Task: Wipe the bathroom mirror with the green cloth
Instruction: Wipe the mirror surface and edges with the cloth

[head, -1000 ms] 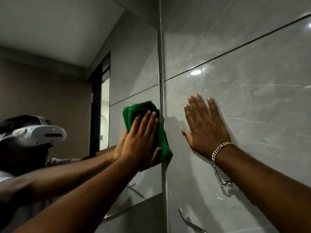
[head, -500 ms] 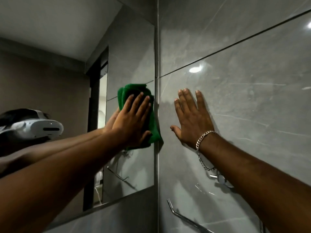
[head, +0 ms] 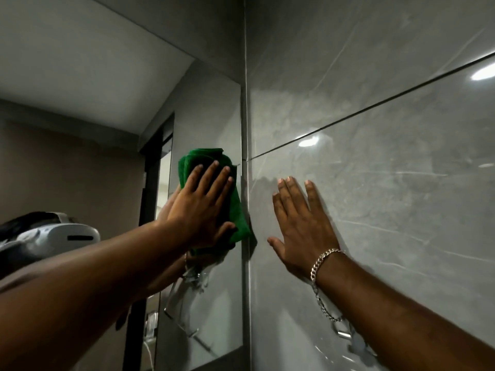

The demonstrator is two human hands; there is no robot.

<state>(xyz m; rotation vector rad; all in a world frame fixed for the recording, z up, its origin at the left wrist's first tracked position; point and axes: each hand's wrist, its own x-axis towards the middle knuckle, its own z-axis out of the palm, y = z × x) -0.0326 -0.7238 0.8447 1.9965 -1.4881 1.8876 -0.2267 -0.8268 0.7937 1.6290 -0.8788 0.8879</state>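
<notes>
The left hand presses the folded green cloth flat-palmed, fingers spread, against the frameless wall mirror at its right edge; wiping looks midway, the lower glass probably unwiped. The right hand lies open on the grey tiled wall.

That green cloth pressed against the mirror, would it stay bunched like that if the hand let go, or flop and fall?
The green cloth looks soft and folded in layers, so it would probably go limp and unfold. Only the flat left hand seems to pin it to the mirror, so it would likely drop. It seems light, and its fuzzy surface probably grips the glass rather than sliding freely.
</notes>
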